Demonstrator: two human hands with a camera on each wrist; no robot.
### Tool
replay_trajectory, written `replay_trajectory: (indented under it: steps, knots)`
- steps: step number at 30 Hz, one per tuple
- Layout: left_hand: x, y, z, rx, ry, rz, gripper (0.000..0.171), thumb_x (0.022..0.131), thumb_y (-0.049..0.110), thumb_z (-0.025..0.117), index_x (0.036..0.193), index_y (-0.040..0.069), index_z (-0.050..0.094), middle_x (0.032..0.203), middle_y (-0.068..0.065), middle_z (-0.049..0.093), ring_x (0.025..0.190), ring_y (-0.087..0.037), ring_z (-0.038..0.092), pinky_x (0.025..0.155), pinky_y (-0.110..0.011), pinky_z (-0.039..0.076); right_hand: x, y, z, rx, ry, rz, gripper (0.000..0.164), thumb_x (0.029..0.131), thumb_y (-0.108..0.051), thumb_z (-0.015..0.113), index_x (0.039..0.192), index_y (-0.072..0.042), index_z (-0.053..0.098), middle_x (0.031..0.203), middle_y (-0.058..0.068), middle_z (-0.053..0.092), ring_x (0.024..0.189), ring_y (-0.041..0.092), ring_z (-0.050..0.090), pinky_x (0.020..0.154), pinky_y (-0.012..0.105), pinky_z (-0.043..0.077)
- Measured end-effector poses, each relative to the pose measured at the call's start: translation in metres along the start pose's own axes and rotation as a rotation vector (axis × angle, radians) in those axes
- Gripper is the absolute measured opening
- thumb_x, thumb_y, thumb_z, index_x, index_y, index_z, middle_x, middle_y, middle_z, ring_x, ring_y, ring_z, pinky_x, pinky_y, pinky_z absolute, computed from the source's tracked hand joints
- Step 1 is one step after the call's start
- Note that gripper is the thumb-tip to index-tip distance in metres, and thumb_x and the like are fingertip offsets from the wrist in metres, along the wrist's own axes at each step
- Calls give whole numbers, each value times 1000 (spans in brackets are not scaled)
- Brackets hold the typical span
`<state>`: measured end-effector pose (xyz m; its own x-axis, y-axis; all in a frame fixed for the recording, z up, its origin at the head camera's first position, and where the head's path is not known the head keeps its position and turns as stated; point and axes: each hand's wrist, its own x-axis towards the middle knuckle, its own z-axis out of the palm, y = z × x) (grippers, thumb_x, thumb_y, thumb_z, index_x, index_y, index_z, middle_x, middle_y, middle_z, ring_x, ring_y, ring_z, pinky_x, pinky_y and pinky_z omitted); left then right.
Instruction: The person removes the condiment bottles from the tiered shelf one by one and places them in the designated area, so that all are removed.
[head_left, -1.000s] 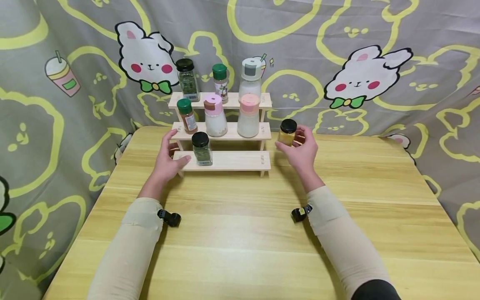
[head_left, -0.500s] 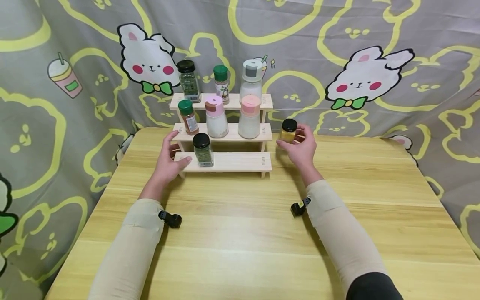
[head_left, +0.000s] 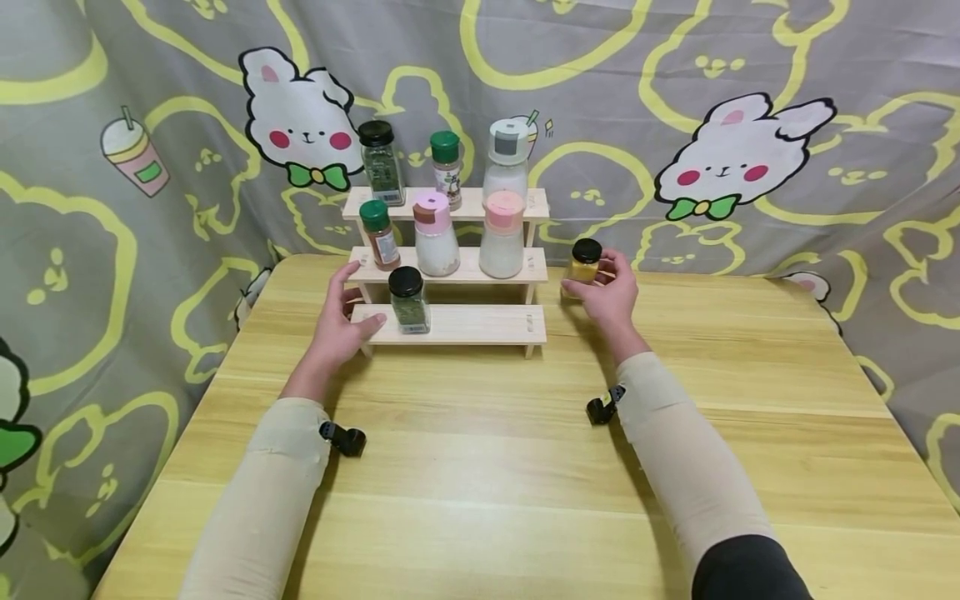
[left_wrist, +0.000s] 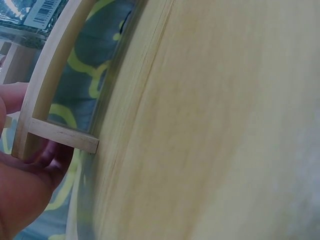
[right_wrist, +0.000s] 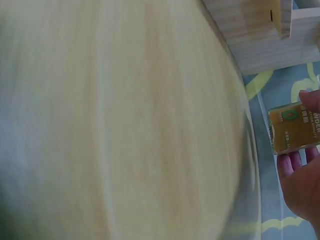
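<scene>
Right of the three-tier wooden rack (head_left: 480, 323), the right hand (head_left: 611, 297) pinches a black-capped yellow spice jar (head_left: 583, 269); the left hand (head_left: 337, 327) grips the rack's left end, where a tug could topple its shakers (head_left: 502, 252).

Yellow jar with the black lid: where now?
In the head view, the yellow jar is in the right hand, just right of the wooden rack; its nearest neighbour is the peach-capped bottle on the middle shelf.
</scene>
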<state>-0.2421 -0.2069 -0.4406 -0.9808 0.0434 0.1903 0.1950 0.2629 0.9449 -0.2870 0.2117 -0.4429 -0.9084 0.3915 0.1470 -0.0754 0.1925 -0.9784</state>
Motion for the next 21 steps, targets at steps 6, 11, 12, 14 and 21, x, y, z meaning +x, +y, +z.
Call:
replay_trajectory:
  steps: [6,11,12,14,21]
  knots:
    - [0,2,0,3,-2,1,89,87,-8,71,156,25,25,150,-20,34,132,-37,38,114,-51,18,3,6,-2,-28,-7,26,65,65,1,92,117,-12,56,114,8,55,101,24,60,89,34,49]
    - [-6,19,1,-17,-14,-3,87,86,-12,68,156,15,24,149,-26,33,131,-42,36,112,-55,19,6,11,-2,-25,-14,39,65,65,3,91,118,-12,56,115,9,54,103,24,59,91,34,48]
    - [-8,23,1,-24,-17,-4,87,86,-13,68,156,13,24,147,-28,34,131,-44,36,112,-56,20,6,12,-2,-29,-14,44,66,65,3,91,119,-12,56,116,9,54,104,24,58,92,34,48]
    - [-10,29,2,-34,-22,-6,86,85,-15,67,155,10,23,145,-32,35,129,-46,37,110,-57,21,7,13,-2,-35,-13,56,67,65,2,91,121,-12,56,117,9,54,105,24,57,92,34,47]
    - [-4,11,1,-41,-10,-15,90,86,-13,68,157,19,23,143,-28,37,130,-41,37,112,-53,20,10,17,-4,-45,-15,78,68,67,0,91,123,-13,55,121,8,53,107,23,54,92,34,46]
